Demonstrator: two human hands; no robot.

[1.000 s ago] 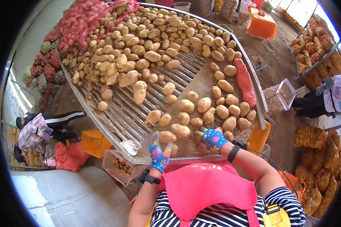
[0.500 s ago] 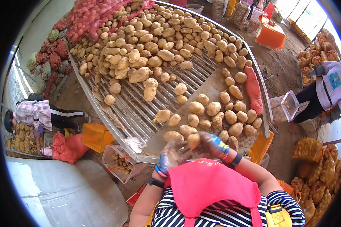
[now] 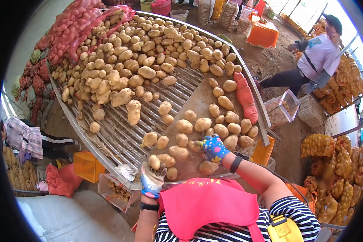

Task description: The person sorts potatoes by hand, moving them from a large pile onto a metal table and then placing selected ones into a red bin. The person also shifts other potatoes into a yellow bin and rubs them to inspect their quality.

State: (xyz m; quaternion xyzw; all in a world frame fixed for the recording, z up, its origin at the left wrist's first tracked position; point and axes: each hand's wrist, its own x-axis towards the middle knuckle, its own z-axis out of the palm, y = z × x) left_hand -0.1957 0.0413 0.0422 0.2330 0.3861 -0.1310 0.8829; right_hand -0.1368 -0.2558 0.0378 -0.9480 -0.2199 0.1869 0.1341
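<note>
My left hand (image 3: 151,182), in a blue and white patterned glove with a dirty palm, is at the near edge of the sorting table. Its fingers and thumb hold a small potato (image 3: 154,162). Farther right, my right hand (image 3: 213,149) in a blue dotted glove reaches over the table, its fingers closed at a potato (image 3: 194,146) partly covered by them. Loose potatoes surround both hands, among them a larger potato (image 3: 208,167) below the right hand. A big heap of potatoes (image 3: 121,76) covers the far part of the slatted table (image 3: 125,139).
A rolled red mesh bag (image 3: 245,99) lies along the table's right rim. Crates (image 3: 119,189) of potatoes stand beside the table, with an orange bin (image 3: 88,166) at left. One co-worker (image 3: 316,60) is at right, another (image 3: 26,137) at left. Filled sacks (image 3: 334,177) are stacked at right.
My hands have parted: the left has moved left with a potato, the right has reached out over the potatoes. The view has shifted. The co-worker at right now stands more upright.
</note>
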